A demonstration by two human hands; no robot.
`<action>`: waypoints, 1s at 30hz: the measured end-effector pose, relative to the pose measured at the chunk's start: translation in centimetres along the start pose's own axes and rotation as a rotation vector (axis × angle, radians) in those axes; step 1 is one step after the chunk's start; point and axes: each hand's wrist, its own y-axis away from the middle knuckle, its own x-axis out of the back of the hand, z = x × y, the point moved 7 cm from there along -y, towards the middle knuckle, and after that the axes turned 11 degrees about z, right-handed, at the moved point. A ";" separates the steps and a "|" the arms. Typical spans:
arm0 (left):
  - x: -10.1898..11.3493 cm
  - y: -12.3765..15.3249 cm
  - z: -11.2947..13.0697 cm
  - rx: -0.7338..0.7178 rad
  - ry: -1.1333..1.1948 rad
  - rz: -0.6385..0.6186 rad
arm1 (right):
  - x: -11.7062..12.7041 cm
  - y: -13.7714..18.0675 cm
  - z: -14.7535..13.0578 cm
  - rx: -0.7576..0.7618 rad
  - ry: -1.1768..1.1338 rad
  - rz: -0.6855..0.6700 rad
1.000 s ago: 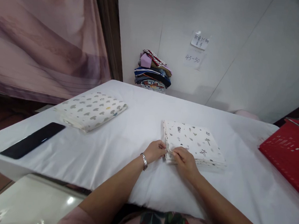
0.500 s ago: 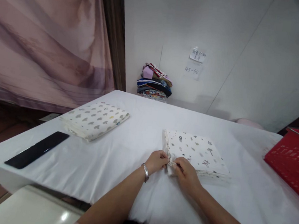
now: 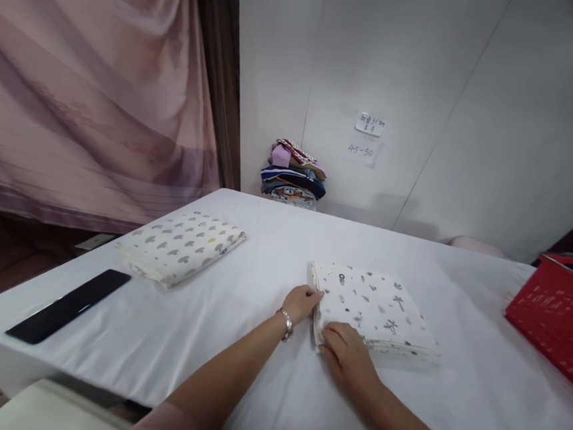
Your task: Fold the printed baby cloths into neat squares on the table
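A folded white cloth [image 3: 373, 306] with small grey palm and leaf prints lies on the white-covered table. My left hand [image 3: 303, 303], with a silver bracelet at the wrist, pinches the cloth's left edge. At the near left corner, my right hand [image 3: 349, 354] has its fingers curled over the top, the thumb low at the edge. Both hands are closed on this same cloth; the layers under the fingers are hidden. Further left lies a second folded white cloth [image 3: 183, 246] with grey rounded prints, touched by neither hand.
A black flat slab [image 3: 70, 304] lies at the table's left edge. On the right stands a red basket [image 3: 556, 312]. Stacked folded fabrics [image 3: 294, 175] rise behind the table by the wall, where paper labels [image 3: 369, 125] hang. A pink curtain [image 3: 87, 90] hangs at left.
Both hands were together pinching the cloth's near left corner. My left hand has slid up along the left edge, and my right fingers now lie over the corner. The view tilted up slightly.
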 end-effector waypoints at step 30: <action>0.4 -6.1 3.0 -0.126 -0.590 0.175 | 0.7 -0.2 -0.6 -0.109 -0.079 -0.056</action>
